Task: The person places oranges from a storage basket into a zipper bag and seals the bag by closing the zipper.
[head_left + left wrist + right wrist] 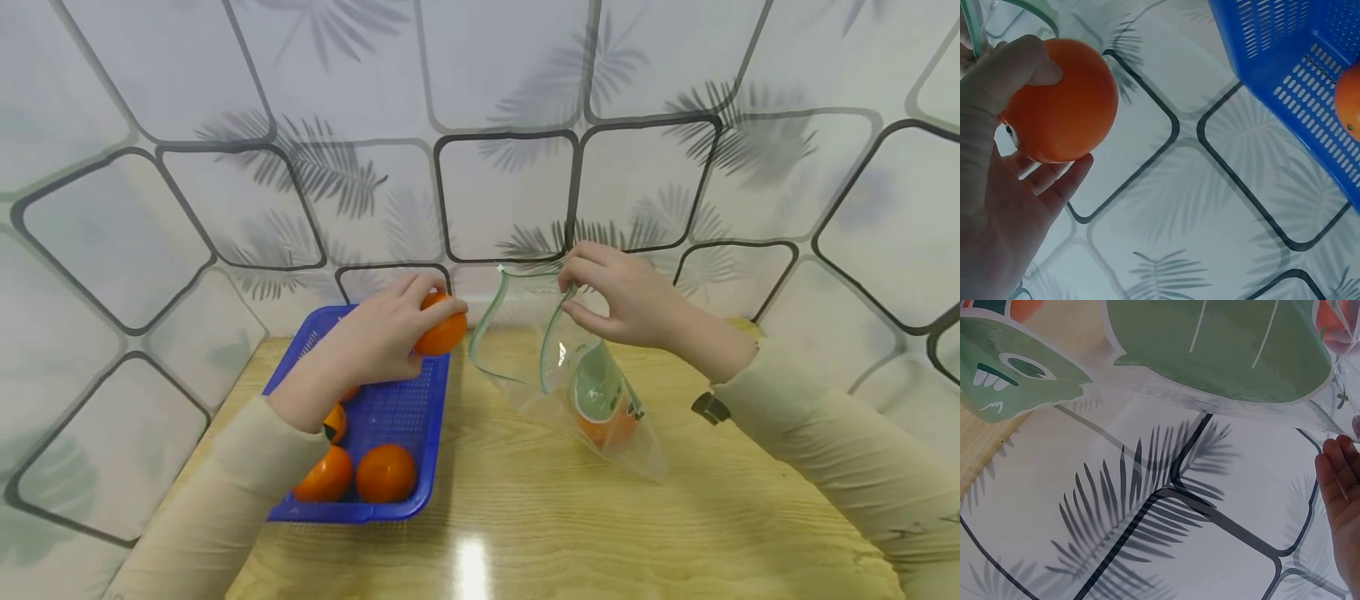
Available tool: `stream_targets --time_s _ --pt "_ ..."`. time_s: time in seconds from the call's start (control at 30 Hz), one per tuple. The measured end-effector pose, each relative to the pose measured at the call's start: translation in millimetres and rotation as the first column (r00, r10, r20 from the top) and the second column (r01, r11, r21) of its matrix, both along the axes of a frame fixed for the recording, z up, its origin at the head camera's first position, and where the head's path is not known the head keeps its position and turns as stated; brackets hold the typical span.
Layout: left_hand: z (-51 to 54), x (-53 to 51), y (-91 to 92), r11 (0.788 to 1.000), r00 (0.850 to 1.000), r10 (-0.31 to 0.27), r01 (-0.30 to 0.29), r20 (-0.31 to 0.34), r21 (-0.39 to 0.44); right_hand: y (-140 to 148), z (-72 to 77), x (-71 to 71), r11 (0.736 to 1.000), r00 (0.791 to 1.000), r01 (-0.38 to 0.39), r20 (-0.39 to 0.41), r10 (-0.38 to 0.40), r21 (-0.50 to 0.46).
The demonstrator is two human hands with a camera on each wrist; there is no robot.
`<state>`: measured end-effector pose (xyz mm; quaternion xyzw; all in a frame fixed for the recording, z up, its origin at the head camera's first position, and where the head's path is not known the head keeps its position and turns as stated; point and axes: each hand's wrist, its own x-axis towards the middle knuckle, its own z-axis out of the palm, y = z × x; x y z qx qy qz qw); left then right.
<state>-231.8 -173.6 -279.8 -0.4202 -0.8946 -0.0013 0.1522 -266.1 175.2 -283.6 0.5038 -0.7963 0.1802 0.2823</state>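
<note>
An orange (pixel 441 327) is in the grip of my left hand (pixel 382 333), between the basket and the bag. The left wrist view shows the thumb on top of this orange (pixel 1066 103) and fingers beneath it. My right hand (pixel 626 296) pinches the green-edged rim of a clear plastic zip bag (pixel 517 392), whose mouth gapes toward the left hand. Inside the bag, an orange (pixel 600 429) lies low, partly behind a green printed leaf shape. In the right wrist view, the bag's green print (pixel 1222 350) fills the top and my right fingers (pixel 1335 469) show at the right edge.
A blue plastic basket (pixel 431 442) stands at left on the wooden table (pixel 510 517), with several oranges (pixel 386 473) in it; my left forearm hides part of it. Behind the table rises a pale, leaf-patterned wall covering (pixel 502 200).
</note>
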Motion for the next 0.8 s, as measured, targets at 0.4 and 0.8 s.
stream_targets --time_s 0.4,0.8 --pt "10.0 4.3 20.7 0.996 0.994 -0.085 0.088 -0.072 0.033 -0.3 0.3 0.1 1.0 1.0 0.0 0.001 0.0 -0.001" --pt "8.5 3.4 39.0 0.991 0.986 -0.132 0.135 -0.1 0.026 -1.9 0.3 1.1 1.0 1.0 0.005 0.011 -0.005 0.006"
